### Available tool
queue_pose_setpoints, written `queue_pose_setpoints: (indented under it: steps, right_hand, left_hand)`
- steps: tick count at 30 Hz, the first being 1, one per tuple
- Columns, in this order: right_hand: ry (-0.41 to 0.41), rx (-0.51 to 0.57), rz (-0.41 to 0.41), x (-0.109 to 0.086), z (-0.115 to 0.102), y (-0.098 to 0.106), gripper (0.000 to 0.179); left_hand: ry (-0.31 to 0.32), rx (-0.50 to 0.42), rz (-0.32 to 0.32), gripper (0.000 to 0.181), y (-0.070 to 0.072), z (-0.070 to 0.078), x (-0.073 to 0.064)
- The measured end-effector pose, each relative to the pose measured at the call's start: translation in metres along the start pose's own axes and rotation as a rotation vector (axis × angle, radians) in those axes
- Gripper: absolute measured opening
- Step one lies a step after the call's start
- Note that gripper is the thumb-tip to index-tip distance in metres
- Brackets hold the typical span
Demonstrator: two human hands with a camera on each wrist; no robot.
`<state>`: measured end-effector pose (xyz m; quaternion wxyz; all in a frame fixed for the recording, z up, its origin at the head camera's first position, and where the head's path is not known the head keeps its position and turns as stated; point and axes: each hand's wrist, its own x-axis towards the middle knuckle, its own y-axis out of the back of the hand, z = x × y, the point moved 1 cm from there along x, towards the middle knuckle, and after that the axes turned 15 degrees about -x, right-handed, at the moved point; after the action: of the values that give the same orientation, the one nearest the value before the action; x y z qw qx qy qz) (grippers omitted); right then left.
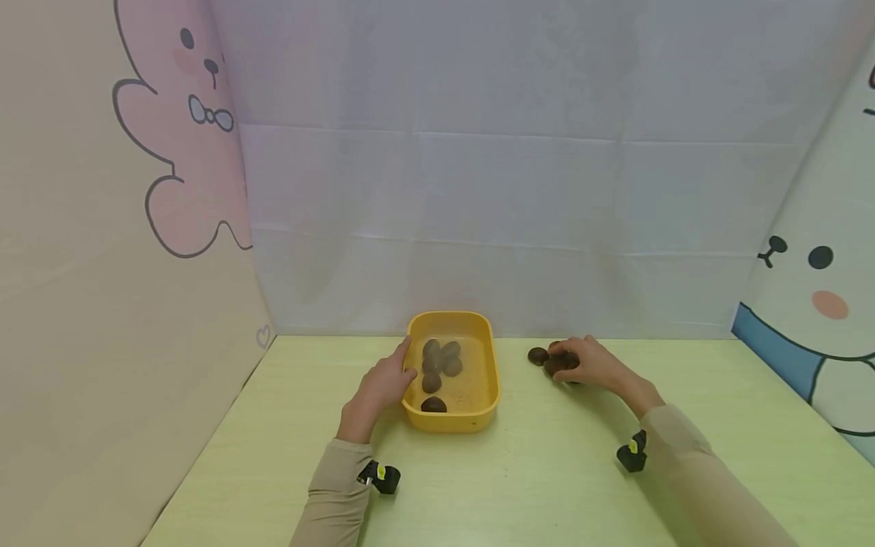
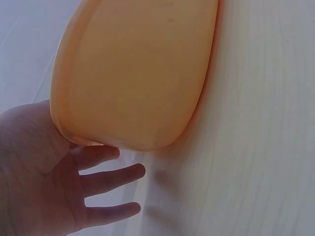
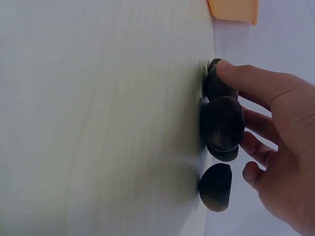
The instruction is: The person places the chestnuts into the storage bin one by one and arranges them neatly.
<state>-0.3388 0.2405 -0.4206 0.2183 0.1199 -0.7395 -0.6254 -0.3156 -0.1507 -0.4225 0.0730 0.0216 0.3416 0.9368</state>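
Observation:
My left hand (image 1: 386,380) holds the left side of a yellow plastic bin (image 1: 451,424), thumb over the rim and fingers along the outside. In the left wrist view, several of its fingers (image 2: 110,183) stretch out past the bin's wall. Several dark brown chestnuts (image 1: 432,382) lie in the bin. To the right of it, my right hand (image 1: 595,363) grips a chestnut (image 3: 220,84) at a small cluster, its thumb on the near side and fingers behind. Another chestnut (image 3: 224,123) is beside those fingers, and one (image 3: 215,187) lies apart near the little finger.
The pale yellow-green table (image 1: 540,486) ends at a white cloth backdrop (image 1: 519,190) right behind the bin. A cloth wall with a pink bear (image 1: 184,152) rises on the left, and one with a white character (image 1: 820,327) on the right.

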Motion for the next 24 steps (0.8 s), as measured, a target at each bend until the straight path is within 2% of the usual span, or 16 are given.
queue_pose_setpoints:
  steps: [9, 15, 21, 24]
  right_hand:
    - [-0.014, -0.013, 0.007, 0.002, -0.004, 0.001, 0.04]
    - [0.022, 0.022, 0.06, 0.005, -0.013, 0.008, 0.035]
    - [0.026, 0.048, 0.065, 0.01, -0.022, 0.012, 0.034]
    - [0.048, 0.069, 0.096, 0.013, -0.027, 0.014, 0.034]
  left_hand:
    - [0.003, -0.002, -0.005, 0.066, 0.0, -0.001, 0.0]
    - [-0.01, -0.003, 0.002, 0.066, -0.001, -0.001, 0.0]
    - [-0.018, 0.0, 0.005, 0.066, 0.0, 0.0, -0.001]
    - [-0.022, 0.0, 0.01, 0.066, 0.0, 0.0, -0.001]
